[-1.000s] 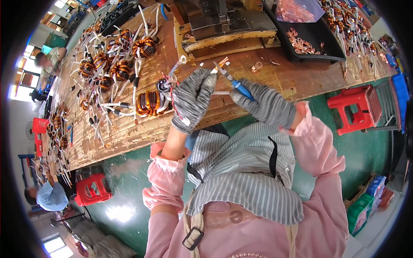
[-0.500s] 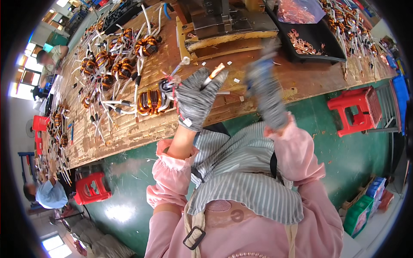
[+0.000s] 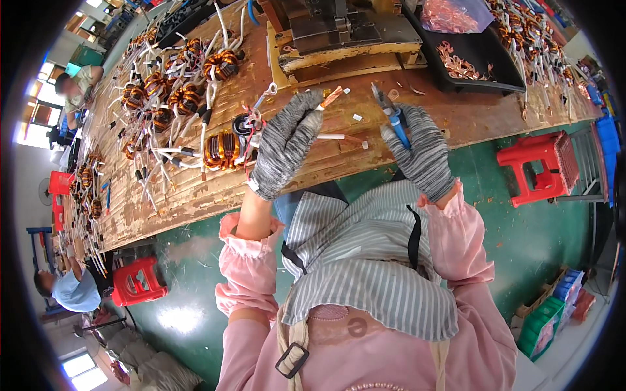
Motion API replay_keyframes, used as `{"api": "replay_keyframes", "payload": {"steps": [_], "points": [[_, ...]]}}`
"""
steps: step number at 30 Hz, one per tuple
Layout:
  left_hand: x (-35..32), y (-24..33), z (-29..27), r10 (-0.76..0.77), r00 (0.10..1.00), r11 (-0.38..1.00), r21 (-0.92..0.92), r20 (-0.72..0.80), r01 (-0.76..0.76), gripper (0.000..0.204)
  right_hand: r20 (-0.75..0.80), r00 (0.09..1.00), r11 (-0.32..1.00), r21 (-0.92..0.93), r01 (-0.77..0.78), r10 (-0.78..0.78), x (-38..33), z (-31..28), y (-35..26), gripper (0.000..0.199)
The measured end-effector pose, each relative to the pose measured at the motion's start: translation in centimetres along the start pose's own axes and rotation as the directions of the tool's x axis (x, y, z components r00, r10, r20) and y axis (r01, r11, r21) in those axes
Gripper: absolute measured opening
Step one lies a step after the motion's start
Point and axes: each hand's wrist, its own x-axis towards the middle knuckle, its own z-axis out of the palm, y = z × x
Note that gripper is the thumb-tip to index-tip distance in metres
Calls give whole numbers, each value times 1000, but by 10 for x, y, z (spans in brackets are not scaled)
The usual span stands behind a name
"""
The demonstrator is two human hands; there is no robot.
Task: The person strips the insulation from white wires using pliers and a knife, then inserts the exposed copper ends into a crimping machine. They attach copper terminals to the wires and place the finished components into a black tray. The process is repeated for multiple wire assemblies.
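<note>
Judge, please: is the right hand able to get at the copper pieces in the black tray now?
Probably yes: the right hand is near the black tray, and nothing tall stands between. However, its blue-handled pliers may hinder picking up the copper pieces.

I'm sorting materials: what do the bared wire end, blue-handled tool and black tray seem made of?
Bared wire end: likely copper, slightly shiny and orange-brown. Blue-handled tool: head apparently metal, dull grey; grips perhaps plastic or rubber, smooth and evenly coloured. Black tray: probably plastic, matte and evenly dark.
</note>
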Motion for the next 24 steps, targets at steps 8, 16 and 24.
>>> {"api": "replay_keyframes", "payload": {"steps": [8, 16, 24], "points": [[6, 13, -7, -97, 967, 994, -26, 236, 106, 33, 144, 984, 923, 353, -154, 109, 2, -7, 3, 34], [0, 0, -5, -90, 971, 991, 121, 222, 64, 25, 251, 967, 931, 362, -50, -46, 31, -11, -28, 34], [-8, 3, 7, 106, 992, 911, 392, 74, -127, 20, 91, 941, 945, 14, 325, -325, 12, -6, -45, 32]]}}
